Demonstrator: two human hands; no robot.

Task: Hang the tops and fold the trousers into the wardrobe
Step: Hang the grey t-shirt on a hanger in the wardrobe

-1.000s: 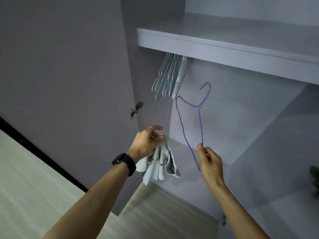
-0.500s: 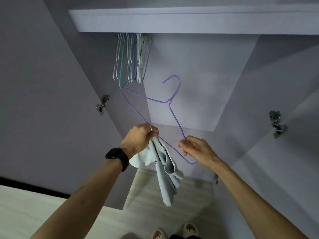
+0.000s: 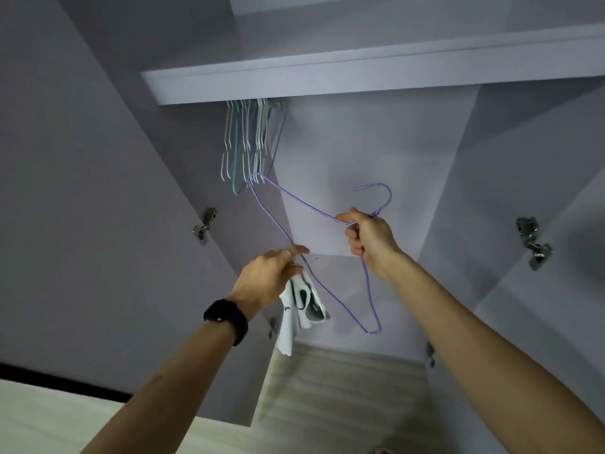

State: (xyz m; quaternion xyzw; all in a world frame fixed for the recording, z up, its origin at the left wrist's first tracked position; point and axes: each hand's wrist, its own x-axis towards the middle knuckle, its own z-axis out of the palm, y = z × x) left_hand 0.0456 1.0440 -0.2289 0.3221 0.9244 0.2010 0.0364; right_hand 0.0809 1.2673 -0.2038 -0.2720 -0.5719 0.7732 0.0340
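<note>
A thin purple wire hanger (image 3: 296, 199) is held out in front of the open wardrobe. My right hand (image 3: 370, 239) grips it at the neck just below the hook. My left hand (image 3: 270, 276) holds a bunched pale grey-white top (image 3: 302, 304) with dark markings, which dangles below the fist; its fingertips touch the hanger's lower wire. Several empty white and teal hangers (image 3: 250, 142) hang under the shelf (image 3: 360, 77) at the upper left of the wardrobe interior.
Both wardrobe doors stand open, with metal hinges at left (image 3: 204, 226) and right (image 3: 532, 242). The wardrobe's back wall (image 3: 360, 142) is pale lilac. A wooden floor (image 3: 327, 388) shows below the arms. A black watch (image 3: 227, 317) is on my left wrist.
My right hand has shifted up the hanger from its lower bar to the neck under the hook. The hanger has swung more level. The top is bunched closer under my left hand.
</note>
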